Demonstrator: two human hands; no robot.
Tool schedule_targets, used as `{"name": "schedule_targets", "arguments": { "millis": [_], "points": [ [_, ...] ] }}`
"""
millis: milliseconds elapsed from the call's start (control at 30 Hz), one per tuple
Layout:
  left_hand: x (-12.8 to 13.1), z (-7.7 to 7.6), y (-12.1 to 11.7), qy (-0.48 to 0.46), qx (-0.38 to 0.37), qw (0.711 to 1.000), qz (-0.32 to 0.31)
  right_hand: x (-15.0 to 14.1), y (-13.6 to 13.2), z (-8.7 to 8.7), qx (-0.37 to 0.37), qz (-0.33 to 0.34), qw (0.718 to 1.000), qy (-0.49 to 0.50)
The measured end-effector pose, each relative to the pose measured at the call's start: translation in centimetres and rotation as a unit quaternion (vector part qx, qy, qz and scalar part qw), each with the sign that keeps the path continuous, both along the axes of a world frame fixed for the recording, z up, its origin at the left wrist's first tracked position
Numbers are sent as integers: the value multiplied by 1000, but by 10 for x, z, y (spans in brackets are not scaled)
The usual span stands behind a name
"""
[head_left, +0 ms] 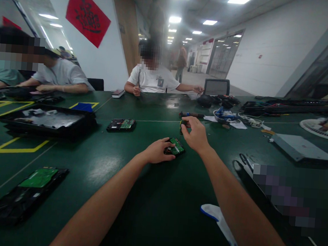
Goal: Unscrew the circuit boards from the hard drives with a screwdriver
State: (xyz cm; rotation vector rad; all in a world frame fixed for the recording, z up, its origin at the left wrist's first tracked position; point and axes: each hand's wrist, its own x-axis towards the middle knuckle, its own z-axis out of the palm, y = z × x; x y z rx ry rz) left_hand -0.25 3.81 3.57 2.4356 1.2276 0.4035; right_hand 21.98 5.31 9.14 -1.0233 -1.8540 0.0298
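Observation:
A hard drive (178,148) with a green circuit board facing up lies on the dark green table in front of me. My left hand (159,151) is closed around its left side, thumb at the near edge and fingers over the top. Above the drive's far right corner, my right hand (195,133) grips a screwdriver (182,126) with a dark and yellow handle. The screwdriver stands roughly upright, its tip pointing down at the board. Whether the tip touches a screw is too small to tell.
Another hard drive (121,125) lies left of my hands, and a larger black unit with a green board (39,177) sits nearer. Black trays (47,123) are stacked at left. A grey metal box (304,149) and cables (290,108) are at right. Across sits a person (153,78).

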Motion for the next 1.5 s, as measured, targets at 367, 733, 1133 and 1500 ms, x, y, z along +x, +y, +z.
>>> {"name": "schedule_targets", "arguments": {
  "millis": [367,733,1133,1500],
  "points": [
    [0,-1,1,8,0,1000,-4,0,1,1,0,-9,1000,13],
    [0,2,-1,5,-2,1000,-3,3,3,-4,-10,-13,1000,16],
    [0,2,0,11,-5,1000,-2,3,4,-4,-10,-8,1000,10],
    [0,0,0,9,9,1000,-12,1,3,-3,3,-20,1000,13]
  ]
}}
